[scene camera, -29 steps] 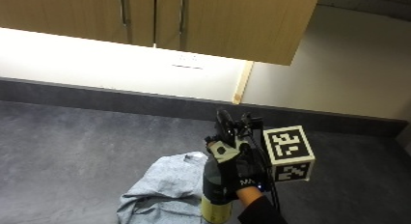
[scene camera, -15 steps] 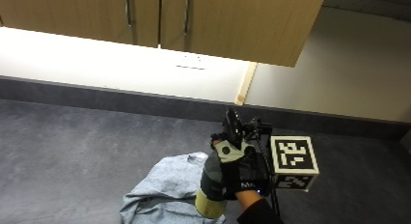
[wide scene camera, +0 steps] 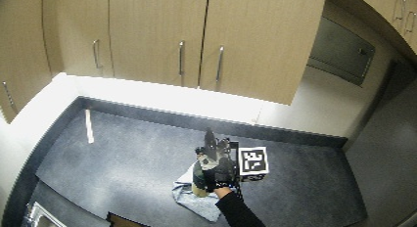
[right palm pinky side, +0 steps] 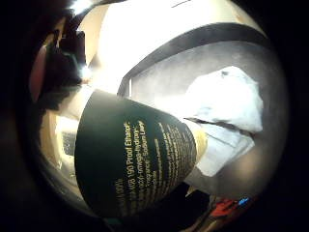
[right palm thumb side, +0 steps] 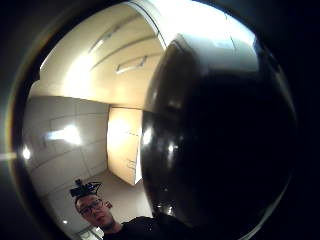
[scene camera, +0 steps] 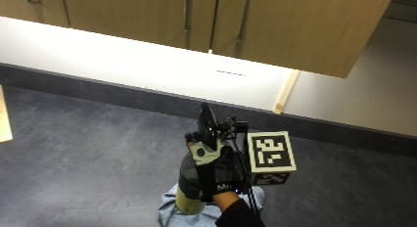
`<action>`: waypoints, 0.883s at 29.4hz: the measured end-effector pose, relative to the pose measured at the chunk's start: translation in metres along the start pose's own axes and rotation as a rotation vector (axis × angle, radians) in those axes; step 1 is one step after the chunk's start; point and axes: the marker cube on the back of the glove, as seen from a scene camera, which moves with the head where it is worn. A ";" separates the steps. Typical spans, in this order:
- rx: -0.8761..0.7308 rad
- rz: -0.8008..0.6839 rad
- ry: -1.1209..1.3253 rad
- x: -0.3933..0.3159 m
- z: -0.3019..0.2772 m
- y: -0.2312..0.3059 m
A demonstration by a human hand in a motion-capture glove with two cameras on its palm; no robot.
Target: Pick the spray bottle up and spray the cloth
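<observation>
Your gloved right hand [scene camera: 218,175] is wrapped around the spray bottle [scene camera: 190,188], holding it upright above the worktop [scene camera: 84,148]. The cloth [scene camera: 171,215] lies crumpled directly beneath the bottle's base, so the nozzle must tip downward to bear on it.

Both outside views look down from above and behind the hand [scene camera: 212,175] toward the cabinets [wide scene camera: 196,36], one close, one wider. The palm views sit tight against the spray bottle [right palm pinky side: 130,159]; the little-finger one shares the cloth [right palm pinky side: 227,104] and tabletop [scene camera: 84,144].
</observation>
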 end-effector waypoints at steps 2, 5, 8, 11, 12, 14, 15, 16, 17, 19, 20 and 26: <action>-0.007 -0.010 -0.018 -0.005 0.009 -0.002; -0.020 -0.040 -0.030 -0.005 0.022 -0.009; -0.035 -0.060 -0.045 -0.007 0.033 -0.015; -0.037 -0.068 -0.052 -0.009 0.036 -0.019; -0.035 -0.069 -0.052 -0.009 0.035 -0.020; -0.028 -0.071 -0.047 -0.005 0.031 -0.022; -0.024 -0.070 -0.042 0.000 0.029 -0.023; -0.020 -0.067 -0.035 0.007 0.027 -0.023; -0.018 -0.060 -0.027 0.015 0.026 -0.022; -0.017 -0.036 -0.008 0.034 0.024 -0.018; -0.018 -0.023 0.001 0.043 0.024 -0.016; -0.015 0.039 0.037 0.091 0.023 -0.002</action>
